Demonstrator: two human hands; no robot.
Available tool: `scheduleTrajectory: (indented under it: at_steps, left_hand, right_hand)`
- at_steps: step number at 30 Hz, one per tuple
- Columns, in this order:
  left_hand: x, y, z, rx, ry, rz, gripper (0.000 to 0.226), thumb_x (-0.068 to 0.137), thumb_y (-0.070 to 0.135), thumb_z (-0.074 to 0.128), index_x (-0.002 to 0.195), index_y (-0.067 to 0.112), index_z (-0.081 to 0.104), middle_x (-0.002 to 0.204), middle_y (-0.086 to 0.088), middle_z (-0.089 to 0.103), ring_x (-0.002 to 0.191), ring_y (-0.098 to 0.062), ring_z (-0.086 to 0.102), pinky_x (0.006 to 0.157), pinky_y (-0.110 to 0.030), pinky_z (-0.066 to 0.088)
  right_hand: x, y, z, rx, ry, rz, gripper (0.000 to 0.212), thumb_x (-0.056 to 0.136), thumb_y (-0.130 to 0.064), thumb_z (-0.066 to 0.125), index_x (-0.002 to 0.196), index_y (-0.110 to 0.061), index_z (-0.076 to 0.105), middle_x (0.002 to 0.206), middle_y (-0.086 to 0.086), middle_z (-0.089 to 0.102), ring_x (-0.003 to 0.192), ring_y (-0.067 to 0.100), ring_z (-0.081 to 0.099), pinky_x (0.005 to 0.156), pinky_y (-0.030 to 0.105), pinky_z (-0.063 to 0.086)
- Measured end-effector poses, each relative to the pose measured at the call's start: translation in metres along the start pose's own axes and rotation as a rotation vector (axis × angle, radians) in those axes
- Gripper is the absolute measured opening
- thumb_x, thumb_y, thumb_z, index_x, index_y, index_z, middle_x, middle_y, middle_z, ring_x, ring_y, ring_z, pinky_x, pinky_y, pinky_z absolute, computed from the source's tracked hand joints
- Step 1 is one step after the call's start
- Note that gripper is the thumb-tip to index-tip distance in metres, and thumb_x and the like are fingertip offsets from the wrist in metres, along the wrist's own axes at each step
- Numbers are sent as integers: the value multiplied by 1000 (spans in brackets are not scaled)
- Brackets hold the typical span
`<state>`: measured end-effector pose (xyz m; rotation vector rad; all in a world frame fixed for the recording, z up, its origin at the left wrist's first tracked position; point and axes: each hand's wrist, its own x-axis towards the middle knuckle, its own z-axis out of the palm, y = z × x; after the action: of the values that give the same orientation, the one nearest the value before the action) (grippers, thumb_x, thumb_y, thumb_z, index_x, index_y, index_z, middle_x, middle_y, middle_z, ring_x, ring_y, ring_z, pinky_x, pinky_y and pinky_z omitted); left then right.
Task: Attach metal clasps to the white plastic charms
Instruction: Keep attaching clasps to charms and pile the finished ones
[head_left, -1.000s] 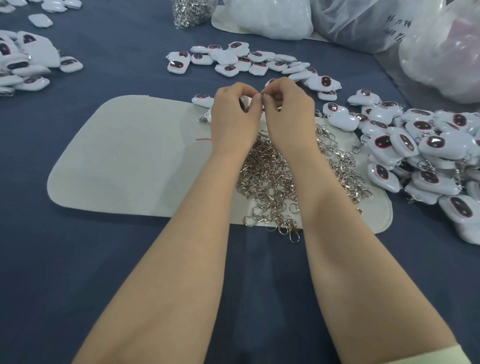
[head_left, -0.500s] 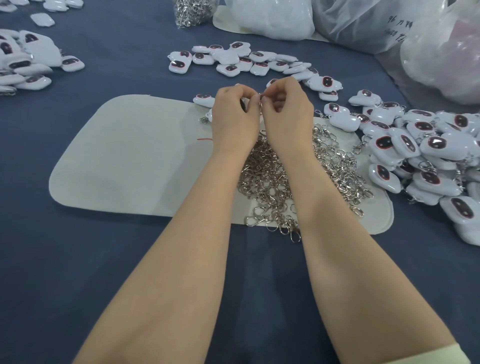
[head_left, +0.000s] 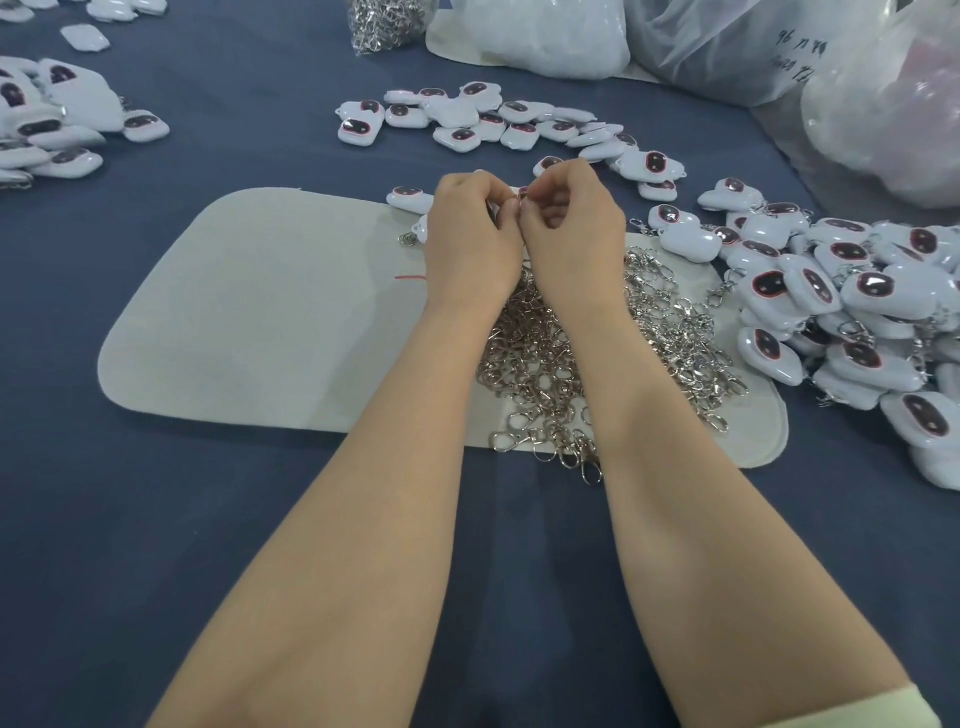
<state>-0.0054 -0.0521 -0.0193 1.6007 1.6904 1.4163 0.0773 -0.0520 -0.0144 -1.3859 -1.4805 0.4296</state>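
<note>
My left hand (head_left: 470, 231) and my right hand (head_left: 574, 228) are held together above the far edge of a pale felt mat (head_left: 249, 322). Their fingertips pinch a small piece between them, where a bit of metal clasp (head_left: 522, 193) shows; a charm in the hands is mostly hidden. Under my wrists lies a heap of silver metal clasps (head_left: 597, 364). Loose white plastic charms with dark red faces lie in a row behind the hands (head_left: 488, 122). A pile of charms with clasps on them (head_left: 857, 306) sits at the right.
More white charms (head_left: 52, 130) are heaped at the far left. A clear bag of clasps (head_left: 384, 21) and several large plastic bags (head_left: 727, 47) stand at the back and back right. Dark blue cloth (head_left: 156, 519) covers the table.
Both hands stay together at the same spot; only the fingertips have shifted slightly around the small piece. The view has drifted a little.
</note>
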Motion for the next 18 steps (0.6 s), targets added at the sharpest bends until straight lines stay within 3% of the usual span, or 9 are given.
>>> scheduleTrajectory:
  at_steps: [10,15,18]
  left_hand:
    - [-1,1,-1,-6,3,-28,9,90,12,54,87,14,62,109,-4,59,78,-9,50,72,-20,39]
    - [-1,1,-1,-29,-5,-30,8,90,12,55,88,14,62,110,-6,60,81,-10,50,75,-19,39]
    - [-1,1,0,-48,-35,-18,7,91,12,55,90,15,62,108,-7,61,80,-9,49,73,-15,36]
  right_hand:
    - [-3,3,0,-29,-30,-78,16,84,-2,54,83,-17,50,80,-2,58,75,15,53,71,24,43]
    - [-4,3,-1,-41,-42,-110,7,83,1,53,87,-4,56,83,3,59,81,24,55,74,31,45]
    - [-4,3,-2,-19,-18,-86,9,83,1,52,85,-7,55,82,4,59,78,22,55,72,25,44]
